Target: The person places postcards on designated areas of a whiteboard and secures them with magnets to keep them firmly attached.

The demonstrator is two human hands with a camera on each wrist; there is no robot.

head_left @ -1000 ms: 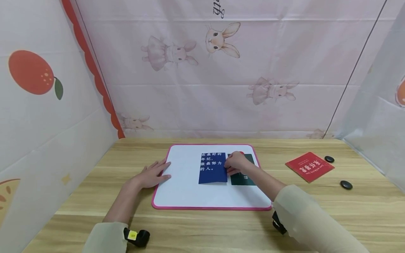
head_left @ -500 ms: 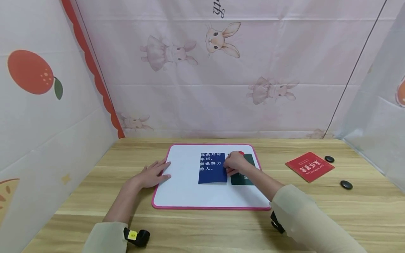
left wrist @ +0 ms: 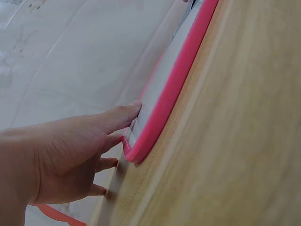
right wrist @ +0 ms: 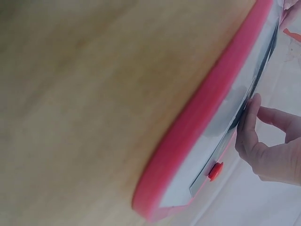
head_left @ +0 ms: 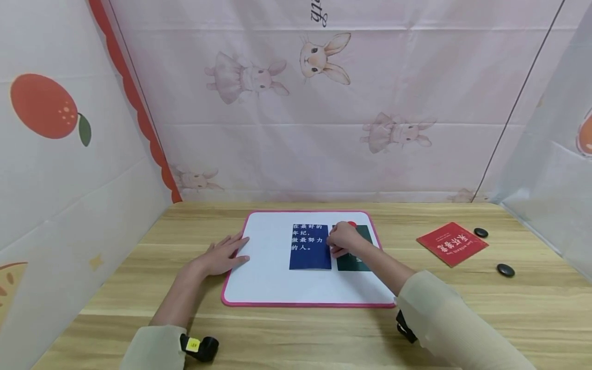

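Note:
A pink-rimmed whiteboard (head_left: 268, 282) lies flat on the wooden table. On it is a dark blue card (head_left: 310, 259) with white Chinese writing, its right edge pinched in my right hand (head_left: 345, 238). To its right lies a dark green card (head_left: 364, 234), partly hidden by that hand. A round red magnet (right wrist: 215, 171) sits at the green card's upper edge. My left hand (head_left: 220, 256) rests on the board's left edge with its fingers spread; in the left wrist view the thumb (left wrist: 126, 113) lies over the pink rim.
On the table to the right lies a red square card (head_left: 452, 244) with white writing. Two black oval pieces (head_left: 481, 233) are near it, one behind and one in front. A pink curtain (head_left: 287, 164) with rabbit drawings hangs behind the table.
The blue card has shifted very slightly left, with its lower edge now flatter against the board. My right hand has barely moved with it; the left hand stays in place.

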